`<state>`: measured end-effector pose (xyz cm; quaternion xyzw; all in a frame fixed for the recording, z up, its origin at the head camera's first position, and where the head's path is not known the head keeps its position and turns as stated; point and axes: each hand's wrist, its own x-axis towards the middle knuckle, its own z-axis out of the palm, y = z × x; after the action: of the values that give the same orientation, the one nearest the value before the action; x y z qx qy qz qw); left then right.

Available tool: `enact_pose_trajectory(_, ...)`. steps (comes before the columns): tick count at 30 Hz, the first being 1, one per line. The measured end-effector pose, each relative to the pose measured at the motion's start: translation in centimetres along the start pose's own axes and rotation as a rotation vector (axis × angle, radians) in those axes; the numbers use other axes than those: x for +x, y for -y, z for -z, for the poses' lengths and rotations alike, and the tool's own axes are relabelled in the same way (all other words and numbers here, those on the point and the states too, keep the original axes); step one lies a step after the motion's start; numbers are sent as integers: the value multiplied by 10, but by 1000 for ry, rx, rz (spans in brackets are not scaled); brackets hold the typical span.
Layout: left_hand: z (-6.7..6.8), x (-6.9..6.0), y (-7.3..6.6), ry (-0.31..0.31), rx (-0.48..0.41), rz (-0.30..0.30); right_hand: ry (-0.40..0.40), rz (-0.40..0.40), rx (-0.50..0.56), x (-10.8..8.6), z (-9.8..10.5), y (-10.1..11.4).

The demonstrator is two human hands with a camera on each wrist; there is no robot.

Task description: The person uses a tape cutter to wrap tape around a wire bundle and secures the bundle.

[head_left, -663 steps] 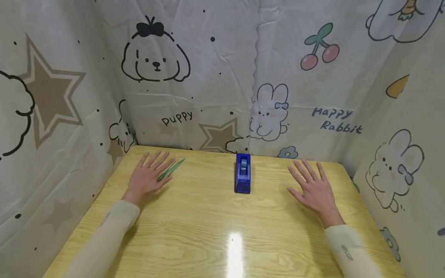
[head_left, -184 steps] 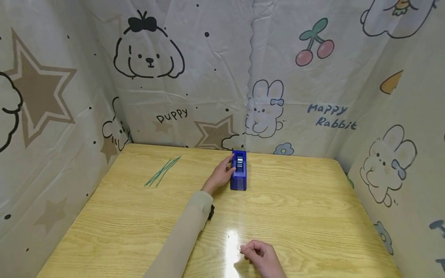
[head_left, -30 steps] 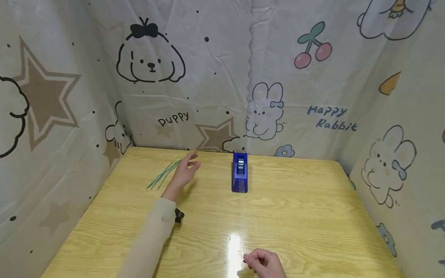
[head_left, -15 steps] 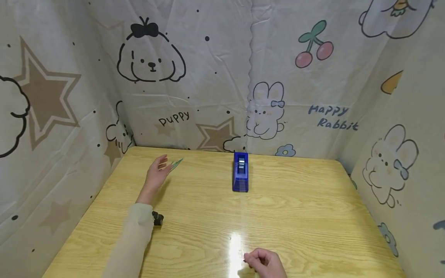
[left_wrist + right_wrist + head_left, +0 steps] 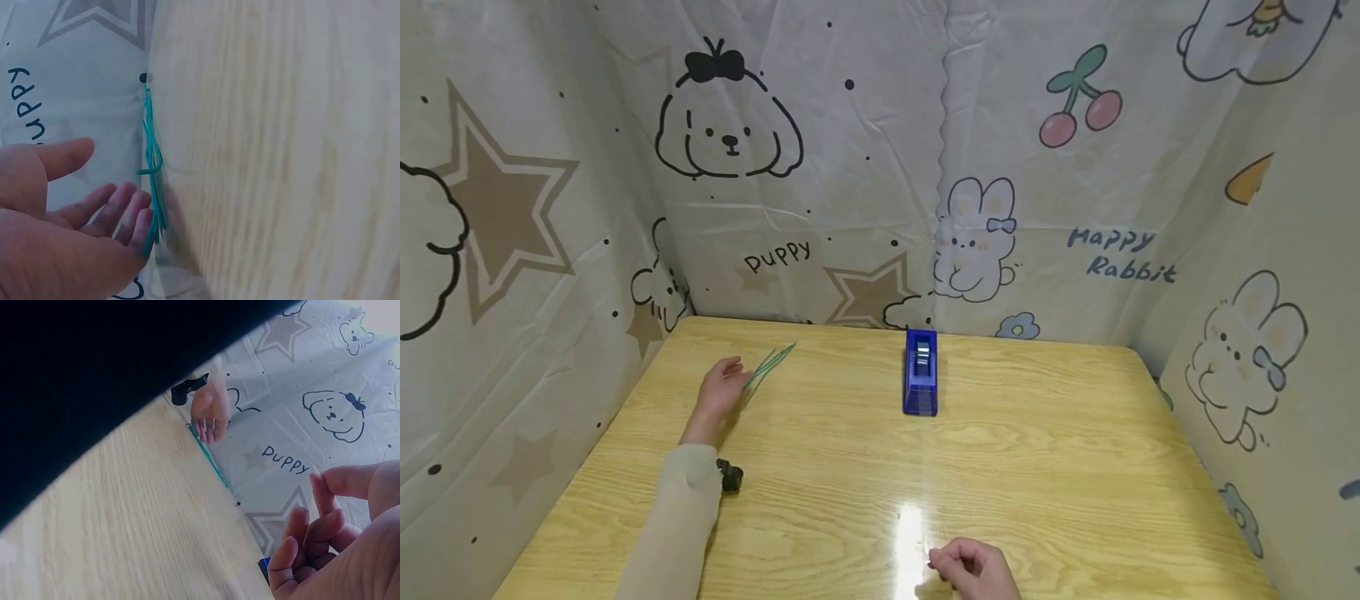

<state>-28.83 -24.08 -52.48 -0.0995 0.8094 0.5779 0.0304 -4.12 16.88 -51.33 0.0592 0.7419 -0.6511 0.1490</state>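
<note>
Nearest, the right hand [image 5: 976, 568] is pinching the end of a clear tape strip [image 5: 925, 479] between thumb and finger, its other fingers curling in toward the palm. Beyond those fingers, the tape is running faintly over the wood-grain counter [image 5: 1060, 467]. Farther out on the left, a small black device [image 5: 730, 477] is sitting at the wrist of the cream sleeve [image 5: 670, 517]. Past it, the left hand [image 5: 721, 393] is hanging with fingers loosely bent and thumb apart, and green wires [image 5: 772, 363] are lying right beside those fingers; whether they are touching is unclear. Well to the right of the left fingers, a blue tape dispenser [image 5: 921, 396] is standing before the printed curtain [image 5: 865, 200].
</note>
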Motion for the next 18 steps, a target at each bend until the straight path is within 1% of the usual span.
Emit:
enact_pose_trajectory(3,-1,0,2,1,8,24,-8,-10,-6,0,0,-1)
enact_pose_trajectory(7,-4,1,3,-23,25,31,-10,-13,-7,1,0,-2)
enact_pose_trajectory(13,-11,3,3,-55,64,7,-7,-7,-6,1,0,-3)
enact_pose_trajectory(18,-18,6,0,-56,96,-15,-7,-14,5,1,-1,-3)
